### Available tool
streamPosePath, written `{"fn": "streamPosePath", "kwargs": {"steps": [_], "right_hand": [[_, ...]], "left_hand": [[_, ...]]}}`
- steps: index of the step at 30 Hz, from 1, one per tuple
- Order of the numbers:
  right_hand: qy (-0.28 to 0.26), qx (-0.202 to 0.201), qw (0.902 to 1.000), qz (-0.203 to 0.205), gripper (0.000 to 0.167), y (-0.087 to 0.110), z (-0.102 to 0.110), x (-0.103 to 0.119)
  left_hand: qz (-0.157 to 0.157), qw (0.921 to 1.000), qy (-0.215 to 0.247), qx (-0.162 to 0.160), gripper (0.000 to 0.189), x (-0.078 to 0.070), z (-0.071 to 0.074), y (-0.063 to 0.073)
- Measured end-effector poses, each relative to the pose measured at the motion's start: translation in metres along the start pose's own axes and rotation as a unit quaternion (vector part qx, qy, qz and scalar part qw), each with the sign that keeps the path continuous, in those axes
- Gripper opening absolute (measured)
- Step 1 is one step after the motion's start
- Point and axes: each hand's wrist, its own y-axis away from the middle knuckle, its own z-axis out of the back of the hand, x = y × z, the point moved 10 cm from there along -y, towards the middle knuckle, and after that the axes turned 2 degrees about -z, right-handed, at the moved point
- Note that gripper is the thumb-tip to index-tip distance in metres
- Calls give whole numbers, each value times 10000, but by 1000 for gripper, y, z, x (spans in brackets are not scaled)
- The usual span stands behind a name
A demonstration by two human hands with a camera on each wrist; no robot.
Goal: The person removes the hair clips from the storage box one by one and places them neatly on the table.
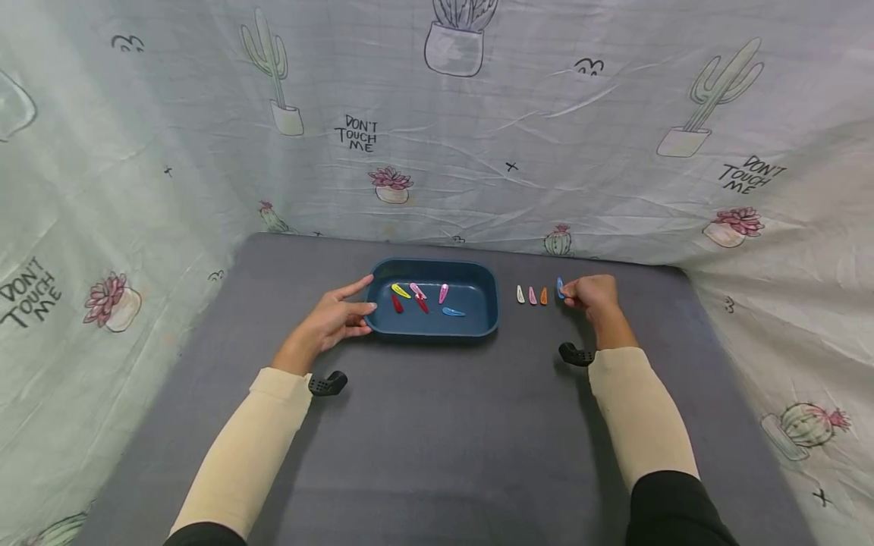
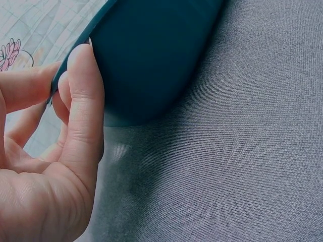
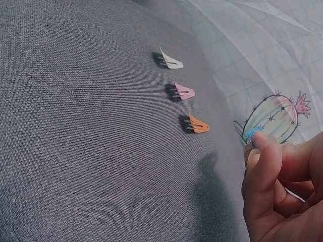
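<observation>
Slippage looks the likeliest trouble: the right hand (image 1: 592,294) pinches the small blue clip (image 1: 560,287), little of which shows, so a loosened pinch could let it twist or fall; whether it touches the tabletop (image 1: 451,425) is hard to tell. It stands just right of the orange clip (image 1: 543,296), pink clip (image 1: 532,296) and white clip (image 1: 520,294); a low leftward sweep might knock them askew. The left hand (image 1: 334,315) grips the tray's (image 1: 433,334) left end, where a tug could slide the loose clips (image 1: 422,304) inside.
</observation>
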Motion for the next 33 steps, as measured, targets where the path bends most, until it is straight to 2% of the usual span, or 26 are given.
{"fn": "streamPosePath", "kwargs": {"steps": [7,21,33], "right_hand": [[139,39,9999,3,33,-1,2,-3],[21,-155,9998,-109,35,-5,2,-10],[9,-121,9998,-132,36,-6,1,-12]], "left_hand": [[-5,10000,-72,-2,73,1,-2,0],[15,10000,-65,6,72,2,-1,0],[4,10000,-12,27,71,0,-4,-1]]}}
